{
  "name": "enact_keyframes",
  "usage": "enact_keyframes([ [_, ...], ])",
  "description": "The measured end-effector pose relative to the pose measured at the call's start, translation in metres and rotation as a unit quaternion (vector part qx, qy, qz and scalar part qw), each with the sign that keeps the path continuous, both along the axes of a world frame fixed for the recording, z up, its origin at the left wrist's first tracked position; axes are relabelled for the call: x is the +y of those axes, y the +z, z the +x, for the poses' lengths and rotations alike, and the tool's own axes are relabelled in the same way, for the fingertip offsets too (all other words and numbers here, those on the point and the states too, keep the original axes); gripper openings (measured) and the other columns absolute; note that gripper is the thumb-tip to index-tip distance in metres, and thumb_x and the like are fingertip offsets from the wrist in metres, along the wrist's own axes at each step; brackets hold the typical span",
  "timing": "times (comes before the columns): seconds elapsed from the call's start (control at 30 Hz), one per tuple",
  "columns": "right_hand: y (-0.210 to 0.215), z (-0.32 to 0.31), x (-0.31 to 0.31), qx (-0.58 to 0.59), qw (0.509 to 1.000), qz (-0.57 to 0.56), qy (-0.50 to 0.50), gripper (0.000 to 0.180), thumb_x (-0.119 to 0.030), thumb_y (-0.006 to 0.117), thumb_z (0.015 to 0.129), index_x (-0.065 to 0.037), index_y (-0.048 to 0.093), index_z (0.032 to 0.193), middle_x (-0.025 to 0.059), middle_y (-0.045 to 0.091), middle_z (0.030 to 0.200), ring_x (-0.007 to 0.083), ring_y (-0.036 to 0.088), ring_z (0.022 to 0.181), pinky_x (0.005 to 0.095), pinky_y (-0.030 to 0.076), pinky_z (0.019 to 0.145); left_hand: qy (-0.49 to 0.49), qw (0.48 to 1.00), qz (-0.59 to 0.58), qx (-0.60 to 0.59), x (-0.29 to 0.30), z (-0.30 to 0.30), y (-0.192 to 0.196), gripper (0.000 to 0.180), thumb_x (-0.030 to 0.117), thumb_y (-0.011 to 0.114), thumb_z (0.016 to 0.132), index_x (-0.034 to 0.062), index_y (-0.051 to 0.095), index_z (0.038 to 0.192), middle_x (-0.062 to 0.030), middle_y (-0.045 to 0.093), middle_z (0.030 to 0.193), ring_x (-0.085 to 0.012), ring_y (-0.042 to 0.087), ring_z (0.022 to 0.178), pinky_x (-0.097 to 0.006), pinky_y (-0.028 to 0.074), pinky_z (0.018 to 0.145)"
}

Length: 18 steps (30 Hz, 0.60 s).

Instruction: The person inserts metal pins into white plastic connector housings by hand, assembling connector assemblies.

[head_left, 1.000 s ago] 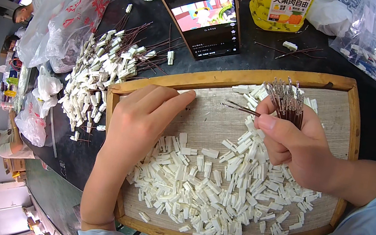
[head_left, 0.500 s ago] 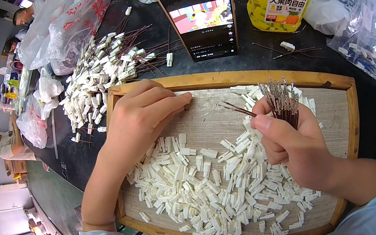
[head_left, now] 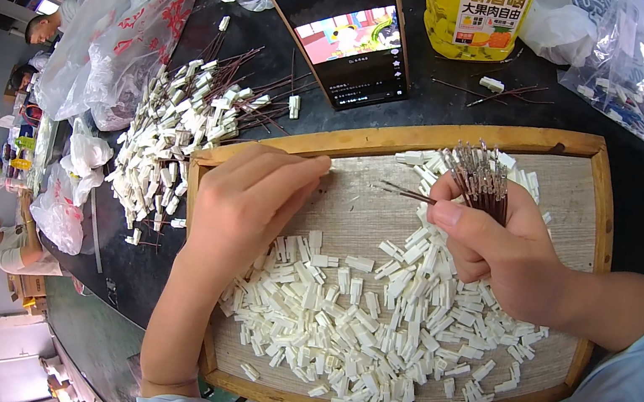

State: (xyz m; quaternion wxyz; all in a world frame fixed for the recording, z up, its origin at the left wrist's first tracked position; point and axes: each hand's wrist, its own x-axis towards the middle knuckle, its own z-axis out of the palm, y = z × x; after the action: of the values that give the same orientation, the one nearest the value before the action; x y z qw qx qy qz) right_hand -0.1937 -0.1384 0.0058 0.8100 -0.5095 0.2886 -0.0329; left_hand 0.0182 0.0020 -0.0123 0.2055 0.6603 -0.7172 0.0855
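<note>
My right hand (head_left: 513,254) is closed around a bundle of brown wires (head_left: 482,187) with silvery metal terminals at their tips. Between its thumb and forefinger, a couple of these wires stick out to the left, toward my other hand. My left hand (head_left: 246,197) hovers over the tray's upper left part, fingers drawn together; whatever the fingertips pinch is mostly hidden. Beneath both hands, many small white plastic connector housings (head_left: 352,325) lie loose in a wood-framed tray (head_left: 401,134).
Left of the tray, a heap of wires with white connectors (head_left: 182,118) covers the black table (head_left: 117,252). Behind the tray stand a lit phone (head_left: 338,29) and a bottle of yellow drink (head_left: 471,22). Plastic bags (head_left: 106,37) lie to the left. Other people sit far left.
Both hands hold nearly the same pose. The protruding wires sit slightly lower in the picture, and the view has shifted a little.
</note>
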Motion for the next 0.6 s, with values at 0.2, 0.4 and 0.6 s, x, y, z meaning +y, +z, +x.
enact_keyframes([
  [0.2,0.000,-0.004,0.000,-0.043,0.997,-0.058,0.037,0.019,-0.022,0.060,0.089,-0.005,0.055,0.093,-0.0050,0.049,0.070,0.0011,0.040,0.060,0.0193,0.033,0.052,-0.020,0.929,-0.055,0.364,0.011,-0.013,0.007,0.031,-0.008,0.073,0.066,-0.0017,0.068,0.096,-0.0109,0.069,0.089,-0.0192,0.067,0.076,-0.026,0.051,0.066],
  [0.4,-0.006,-0.005,0.001,-0.092,0.987,-0.111,0.066,0.011,-0.012,0.061,0.087,-0.003,0.056,0.088,-0.0053,0.051,0.069,0.0002,0.041,0.060,0.0184,0.032,0.052,-0.102,0.911,-0.029,0.397,0.013,-0.021,0.016,0.032,-0.011,0.071,0.066,-0.0018,0.068,0.096,-0.0138,0.068,0.089,-0.0228,0.066,0.080,-0.028,0.052,0.068],
  [0.6,-0.003,-0.005,0.004,-0.102,0.988,-0.102,0.056,0.008,-0.006,0.061,0.085,-0.002,0.056,0.087,-0.0027,0.054,0.071,0.0011,0.044,0.061,0.0185,0.033,0.052,-0.110,0.913,-0.035,0.390,0.013,-0.020,0.016,0.032,-0.010,0.071,0.066,-0.0012,0.068,0.097,-0.0146,0.067,0.090,-0.0225,0.065,0.080,-0.027,0.052,0.068],
])
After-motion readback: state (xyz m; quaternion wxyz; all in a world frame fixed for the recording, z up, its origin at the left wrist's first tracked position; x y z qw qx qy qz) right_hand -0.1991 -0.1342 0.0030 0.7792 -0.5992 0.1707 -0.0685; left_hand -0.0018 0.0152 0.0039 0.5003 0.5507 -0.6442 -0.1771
